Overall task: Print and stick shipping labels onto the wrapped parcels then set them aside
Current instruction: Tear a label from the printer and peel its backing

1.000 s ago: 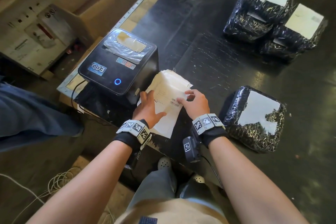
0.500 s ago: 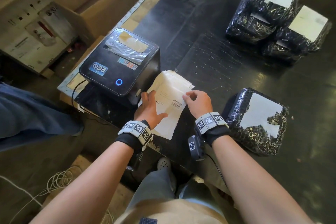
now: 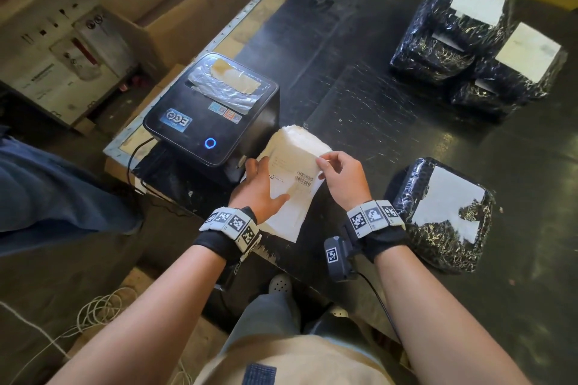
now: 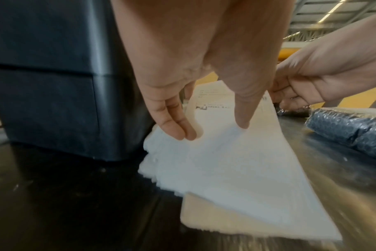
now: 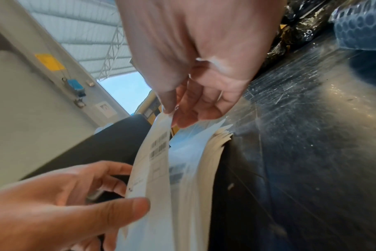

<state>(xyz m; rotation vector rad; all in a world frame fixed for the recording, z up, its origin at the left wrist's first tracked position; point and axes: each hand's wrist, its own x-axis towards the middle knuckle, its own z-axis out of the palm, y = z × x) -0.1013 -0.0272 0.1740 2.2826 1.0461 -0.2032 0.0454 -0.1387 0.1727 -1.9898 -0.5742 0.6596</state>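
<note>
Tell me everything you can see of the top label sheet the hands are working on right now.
The top label sheet is thin white paper printed with barcodes and small text too blurred to read. It lies topmost on a stack of labels beside the black printer on the dark table. The right hand pinches its far right corner and lifts it, so that edge curls up off the stack. The left hand grips its left edge, thumb lying across the sheet's face.
</note>
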